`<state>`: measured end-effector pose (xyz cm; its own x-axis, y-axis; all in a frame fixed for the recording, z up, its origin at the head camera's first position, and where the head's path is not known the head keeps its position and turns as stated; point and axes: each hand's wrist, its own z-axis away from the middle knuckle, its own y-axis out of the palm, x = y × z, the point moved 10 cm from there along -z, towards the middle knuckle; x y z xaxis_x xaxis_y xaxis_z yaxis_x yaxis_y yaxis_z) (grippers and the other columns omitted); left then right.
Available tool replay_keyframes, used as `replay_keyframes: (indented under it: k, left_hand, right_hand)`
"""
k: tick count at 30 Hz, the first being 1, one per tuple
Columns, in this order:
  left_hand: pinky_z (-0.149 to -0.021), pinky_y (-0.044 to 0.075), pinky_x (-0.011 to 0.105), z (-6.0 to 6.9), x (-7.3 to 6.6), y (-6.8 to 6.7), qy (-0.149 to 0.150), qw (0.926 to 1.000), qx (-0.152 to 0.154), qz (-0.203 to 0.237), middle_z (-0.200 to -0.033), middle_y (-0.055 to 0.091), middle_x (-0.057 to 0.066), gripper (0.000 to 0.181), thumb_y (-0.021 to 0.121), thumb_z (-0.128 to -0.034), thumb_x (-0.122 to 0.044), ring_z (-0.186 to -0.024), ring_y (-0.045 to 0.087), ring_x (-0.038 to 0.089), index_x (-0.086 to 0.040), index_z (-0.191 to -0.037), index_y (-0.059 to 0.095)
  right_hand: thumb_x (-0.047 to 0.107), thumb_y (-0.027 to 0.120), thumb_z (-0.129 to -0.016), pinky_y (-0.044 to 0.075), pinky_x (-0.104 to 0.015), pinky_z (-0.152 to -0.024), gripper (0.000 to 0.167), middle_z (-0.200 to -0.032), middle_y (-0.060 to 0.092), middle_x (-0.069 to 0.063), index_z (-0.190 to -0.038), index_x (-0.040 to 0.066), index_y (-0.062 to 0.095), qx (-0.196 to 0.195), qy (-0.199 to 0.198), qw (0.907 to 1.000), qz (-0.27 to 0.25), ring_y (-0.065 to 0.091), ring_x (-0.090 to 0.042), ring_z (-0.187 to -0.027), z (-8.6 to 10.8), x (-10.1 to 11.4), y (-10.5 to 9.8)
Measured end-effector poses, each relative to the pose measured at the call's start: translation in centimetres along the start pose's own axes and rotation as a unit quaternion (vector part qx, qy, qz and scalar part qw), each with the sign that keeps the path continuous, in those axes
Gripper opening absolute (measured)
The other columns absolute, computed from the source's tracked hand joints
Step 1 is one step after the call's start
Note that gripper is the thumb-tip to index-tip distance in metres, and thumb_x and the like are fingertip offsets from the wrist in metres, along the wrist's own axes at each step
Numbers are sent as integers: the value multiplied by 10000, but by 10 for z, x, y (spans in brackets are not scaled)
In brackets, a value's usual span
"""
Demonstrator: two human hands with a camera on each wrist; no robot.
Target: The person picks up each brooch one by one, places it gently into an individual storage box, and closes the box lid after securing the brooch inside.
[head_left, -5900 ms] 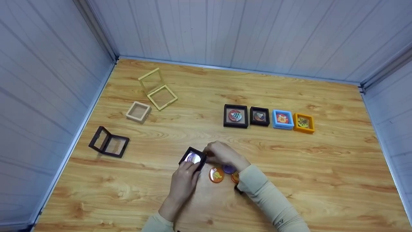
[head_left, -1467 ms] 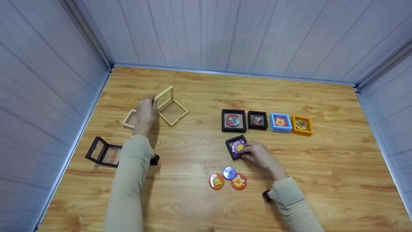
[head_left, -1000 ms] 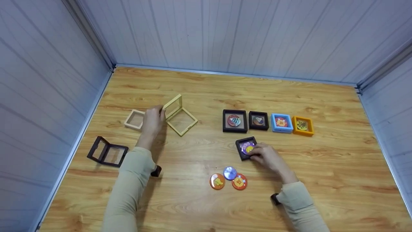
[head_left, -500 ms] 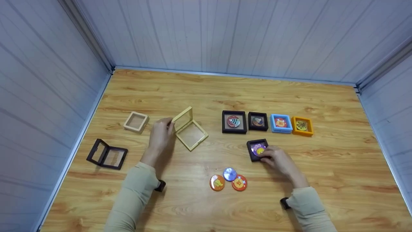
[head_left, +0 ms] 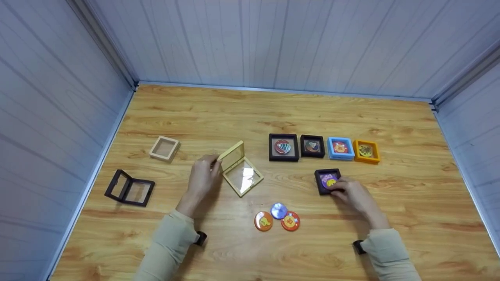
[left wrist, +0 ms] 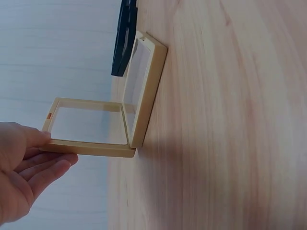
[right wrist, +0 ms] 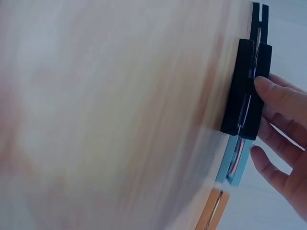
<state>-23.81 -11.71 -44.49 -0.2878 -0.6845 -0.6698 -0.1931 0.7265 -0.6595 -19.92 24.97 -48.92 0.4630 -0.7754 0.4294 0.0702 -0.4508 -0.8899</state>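
In the head view, my left hand pinches the raised lid of a pale yellow display frame, which stands hinged open on the table. The left wrist view shows the thumb on one side of that lid and fingers on the other, with clear film in both halves. My right hand holds the near right corner of a closed black display frame, a purple and yellow button badge inside it. In the right wrist view the thumb lies against this frame's edge. Between the hands lie loose badges: orange, purple-blue and red.
Behind stand a large black frame, a small black frame, a blue frame and an orange frame, all holding badges. At left are a closed beige frame and an open black frame. Panel walls surround the table.
Earlier both hands held the black frame mid-table. Since then the right hand has slid it rightward below the row, while the left has drawn the yellow frame right and nearer.
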Motion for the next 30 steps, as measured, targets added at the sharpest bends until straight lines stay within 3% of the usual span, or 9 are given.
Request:
replay_keyframes:
  k: [12,30]
  left_hand:
    - [-639,513,261,15,-8,8,-49,9994,151,313,-807,635,151,133,597,-812,-1,-706,609,207,72,-915,639]
    - [-635,510,240,26,-22,15,216,9982,114,539,-822,638,149,143,608,-811,-10,-708,615,198,67,-926,641]
  right_hand:
    - [-10,694,-716,486,-421,-676,150,-826,616,-96,-862,22,689,245,390,9989,105,587,-267,-753,12,-24,-13]
    - [7,648,-775,448,-501,-731,152,-898,609,-121,-917,42,688,487,1063,9931,23,573,-327,-847,34,-65,-30]
